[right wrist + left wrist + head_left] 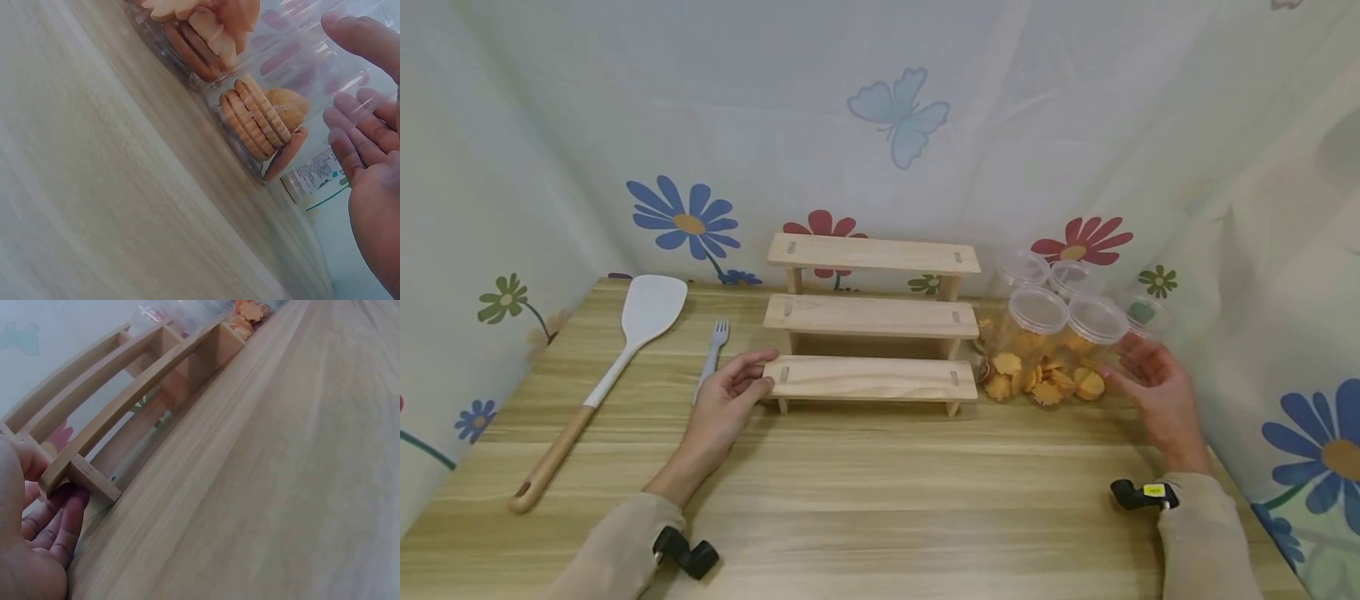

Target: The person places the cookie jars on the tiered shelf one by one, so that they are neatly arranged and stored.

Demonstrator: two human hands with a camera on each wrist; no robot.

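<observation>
In the head view a three-step wooden display stand (871,317) is at the middle of the table. My left hand (730,404) holds the left end of its lowest step; in the left wrist view the fingers (53,528) reach under the board's end. At the stand's right, several clear lidded plastic jars (1037,310) are grouped, with cookies (1051,385) in the front ones. My right hand (1165,400) is beside the front right jar, thumb and fingers spread. In the right wrist view, sandwich cookies (253,119) lie at the bottom of that jar.
To the left lies a white spatula (653,312) with a wooden handle. A small grey fork (711,358) lies between it and the stand. Behind the jars, one more container (1144,313) shows a green patch. A flowered cloth (760,108) hangs behind the table.
</observation>
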